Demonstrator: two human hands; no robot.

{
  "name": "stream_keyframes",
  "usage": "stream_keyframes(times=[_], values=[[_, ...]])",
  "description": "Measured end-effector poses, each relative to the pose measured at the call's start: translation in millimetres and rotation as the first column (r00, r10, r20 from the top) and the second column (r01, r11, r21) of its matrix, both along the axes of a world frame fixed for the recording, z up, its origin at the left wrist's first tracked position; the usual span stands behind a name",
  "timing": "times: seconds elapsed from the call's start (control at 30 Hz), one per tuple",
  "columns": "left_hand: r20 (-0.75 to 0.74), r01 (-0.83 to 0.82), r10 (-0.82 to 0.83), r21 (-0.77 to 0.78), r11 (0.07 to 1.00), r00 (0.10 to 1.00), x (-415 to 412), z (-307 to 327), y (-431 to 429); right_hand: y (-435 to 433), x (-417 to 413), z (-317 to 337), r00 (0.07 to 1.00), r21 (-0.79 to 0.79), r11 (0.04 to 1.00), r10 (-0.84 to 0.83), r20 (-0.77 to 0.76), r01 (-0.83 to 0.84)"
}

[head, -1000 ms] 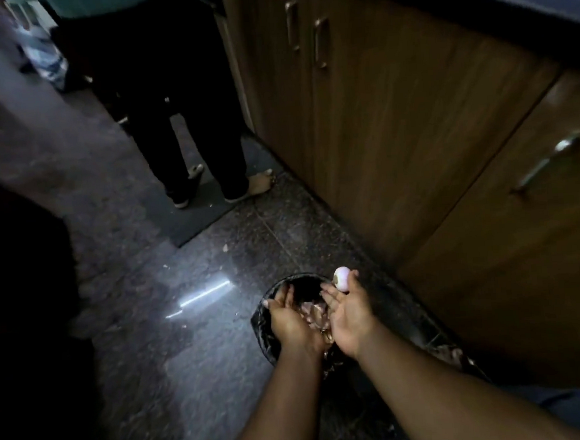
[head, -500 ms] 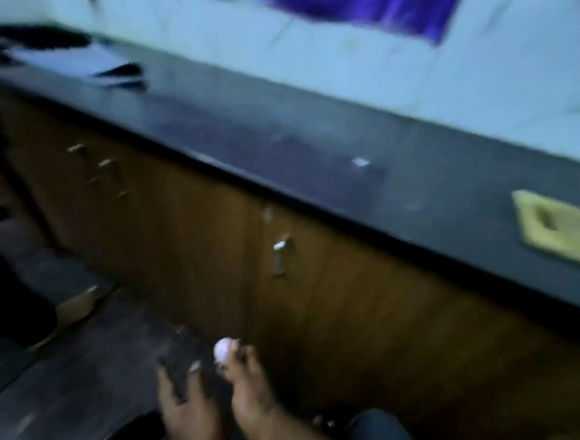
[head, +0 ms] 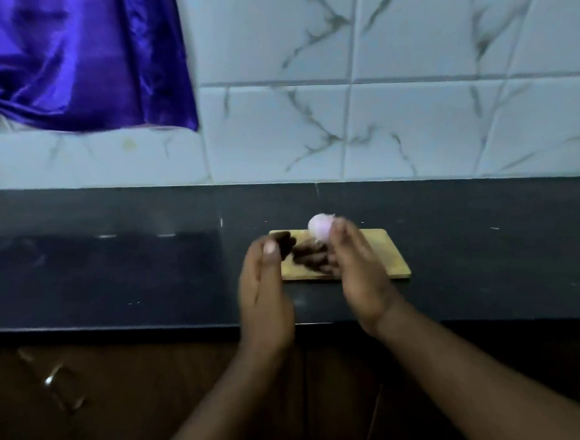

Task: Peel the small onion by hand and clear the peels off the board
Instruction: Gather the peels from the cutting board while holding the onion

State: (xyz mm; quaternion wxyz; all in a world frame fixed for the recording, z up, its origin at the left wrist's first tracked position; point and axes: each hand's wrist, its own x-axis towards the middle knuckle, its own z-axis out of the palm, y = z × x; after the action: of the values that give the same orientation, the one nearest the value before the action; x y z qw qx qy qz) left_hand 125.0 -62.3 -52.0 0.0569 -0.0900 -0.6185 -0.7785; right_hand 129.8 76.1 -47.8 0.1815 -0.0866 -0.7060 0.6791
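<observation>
A small peeled onion (head: 320, 228), pale pink-white, is pinched at the fingertips of my right hand (head: 355, 270), held just above the far edge of the wooden cutting board (head: 385, 257). My left hand (head: 264, 290) hovers over the board's left end with its fingers loosely extended and nothing in them. The board lies on the dark countertop (head: 114, 273). My hands cast dark shadows on its middle, and the frame is blurred there, so I cannot tell whether peels lie on it.
A white marbled tile wall (head: 411, 108) rises behind the counter. A purple cloth (head: 75, 63) hangs at the upper left. Wooden cabinet doors with a metal handle (head: 58, 383) sit below the counter edge.
The view swung up from a bin on the floor to the countertop. Both hands rose from over the bin to over the cutting board, the right one still holding the onion.
</observation>
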Motion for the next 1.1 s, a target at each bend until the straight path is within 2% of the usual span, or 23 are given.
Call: stream_keyframes(times=[0.1,0.2,0.27,0.33,0.43,0.5,0.57,0.63,0.7,0.77,0.83,0.97,1.1], values=[[0.038,0.102,-0.1,-0.046,0.994,0.994,-35,24,41,48,-25,31,0.997,-0.034,0.999,-0.04,-0.061,0.038],[0.162,0.143,-0.132,-0.054,0.988,0.978,-74,27,69,92,-72,23,0.998,0.01,0.998,-0.064,0.022,0.064],[0.219,0.159,-0.144,-0.049,0.986,0.965,-90,21,77,108,-96,17,0.998,0.001,1.0,-0.011,0.066,0.011],[0.251,0.14,-0.142,0.028,0.99,0.958,-96,16,83,111,-112,9,0.993,-0.024,0.998,0.056,0.103,-0.053],[0.253,0.098,-0.125,0.116,0.988,0.959,-101,7,88,90,-112,2,0.977,-0.008,0.985,0.172,0.124,-0.172],[0.259,0.075,-0.106,0.126,0.989,0.96,-101,8,87,70,-100,-2,0.974,0.006,0.982,0.186,0.126,-0.188],[0.274,0.073,-0.109,0.137,0.988,0.956,-88,15,86,54,-84,-7,0.982,-0.064,0.988,0.148,0.115,-0.142],[0.313,0.154,-0.202,0.173,0.973,0.928,-64,22,87,36,-62,-9,0.988,-0.172,0.98,0.115,0.106,-0.096],[0.355,0.173,-0.271,0.283,0.943,0.895,-38,28,88,15,-34,-3,0.988,-0.323,0.946,0.085,0.125,-0.041],[0.402,0.072,-0.249,0.405,0.911,0.881,-17,27,79,-4,-11,-4,0.991,-0.502,0.865,0.061,0.116,0.006],[0.397,0.003,-0.248,0.524,0.851,0.884,-1,23,51,-29,14,-4,0.994,-0.629,0.776,0.093,0.052,-0.04],[0.318,-0.132,-0.133,0.689,0.713,0.939,36,-3,-34,-107,54,-15,0.97,-0.7,0.69,0.241,-0.015,-0.183],[0.388,-0.372,0.11,0.706,0.603,0.915,83,-47,-151,-221,82,-58,0.871,-0.685,0.639,0.492,0.013,-0.351]])
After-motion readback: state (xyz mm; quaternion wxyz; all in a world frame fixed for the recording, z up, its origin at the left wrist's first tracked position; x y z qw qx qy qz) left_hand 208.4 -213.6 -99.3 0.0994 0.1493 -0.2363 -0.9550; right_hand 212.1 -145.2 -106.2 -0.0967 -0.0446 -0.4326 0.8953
